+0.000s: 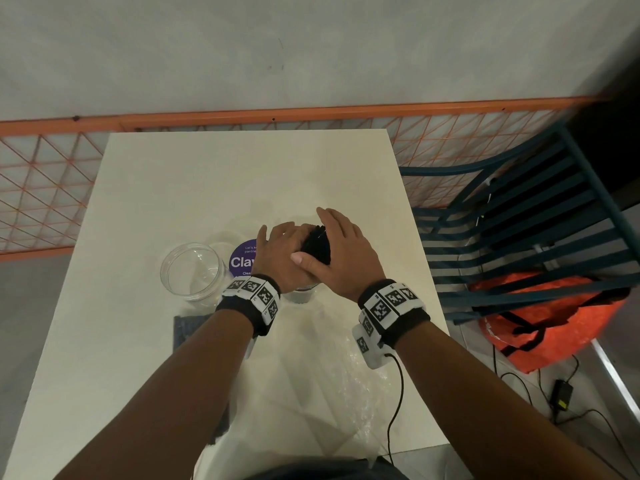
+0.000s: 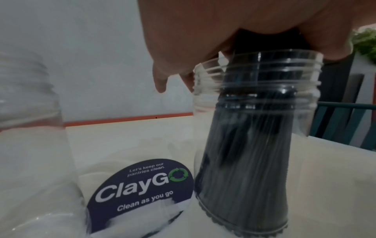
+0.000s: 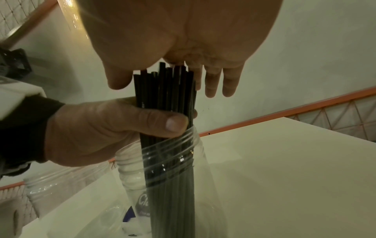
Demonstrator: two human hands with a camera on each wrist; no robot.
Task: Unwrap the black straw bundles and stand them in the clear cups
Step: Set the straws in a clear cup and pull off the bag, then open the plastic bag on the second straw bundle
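Note:
A bundle of black straws [image 1: 317,247] stands in a clear cup [image 1: 304,294] at the middle of the white table [image 1: 173,174]. My left hand [image 1: 280,251] grips the bundle just above the cup's rim, thumb across the front. In the right wrist view my right hand [image 3: 183,40] lies flat on the straw tips [image 3: 167,83], fingers straight, with the left hand [image 3: 101,128] below it. The left wrist view shows the straws [image 2: 244,161] filling the tilted cup [image 2: 305,99]. A second clear cup [image 1: 192,271] stands empty to the left.
A round purple sticker [image 1: 242,259] lies on the table between the cups. Crumpled clear wrap [image 1: 311,358] covers the near table, beside a dark cloth [image 1: 187,329]. A blue slatted chair [image 1: 519,220] and an orange bag [image 1: 554,320] stand to the right.

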